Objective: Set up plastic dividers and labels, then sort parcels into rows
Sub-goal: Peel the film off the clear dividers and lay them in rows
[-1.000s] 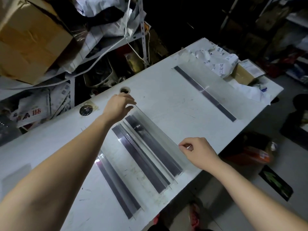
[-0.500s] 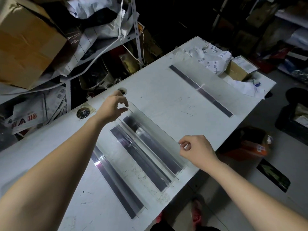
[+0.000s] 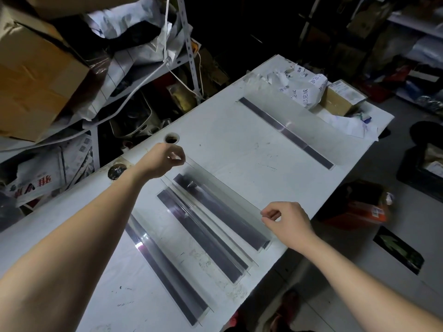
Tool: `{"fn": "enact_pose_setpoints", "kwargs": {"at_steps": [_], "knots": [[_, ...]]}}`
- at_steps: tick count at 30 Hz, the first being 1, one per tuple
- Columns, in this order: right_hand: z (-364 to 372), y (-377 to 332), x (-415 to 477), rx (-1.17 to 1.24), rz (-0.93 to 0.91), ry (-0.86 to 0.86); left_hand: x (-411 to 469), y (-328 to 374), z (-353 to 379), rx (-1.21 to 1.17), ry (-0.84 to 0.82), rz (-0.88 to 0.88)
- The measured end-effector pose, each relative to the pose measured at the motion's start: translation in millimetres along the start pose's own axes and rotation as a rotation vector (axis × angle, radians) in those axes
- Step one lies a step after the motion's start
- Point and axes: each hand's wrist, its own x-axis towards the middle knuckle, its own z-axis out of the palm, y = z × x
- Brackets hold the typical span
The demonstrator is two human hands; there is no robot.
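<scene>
Divider (image 3: 221, 206) setup in hand: my left hand (image 3: 161, 161) pinches its far end, my right hand (image 3: 288, 221) its near end; next, I judge, spacing it rightward.

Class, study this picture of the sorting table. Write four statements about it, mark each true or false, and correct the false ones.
1. The left hand and the right hand pinch one clear divider at opposite ends. True.
2. The cardboard box sits at the near edge of the table. False: it is at the far end, beside crumpled papers.
3. A lone divider stands apart from the rest, nearer the far end. True.
4. The table is black. False: it is white.
</scene>
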Motion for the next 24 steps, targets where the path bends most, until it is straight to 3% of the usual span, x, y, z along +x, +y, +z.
{"fn": "enact_pose_setpoints", "kwargs": {"at_steps": [6,24], "knots": [[-29.2,18.0,7.8,-0.016,-0.001,0.033,22.8,14.7,-10.8,-0.013,0.066,0.046],[-89.3,78.4,44.0,0.075,0.000,0.082,115.6,47.4,-16.0,-0.014,0.080,-0.078]]}}
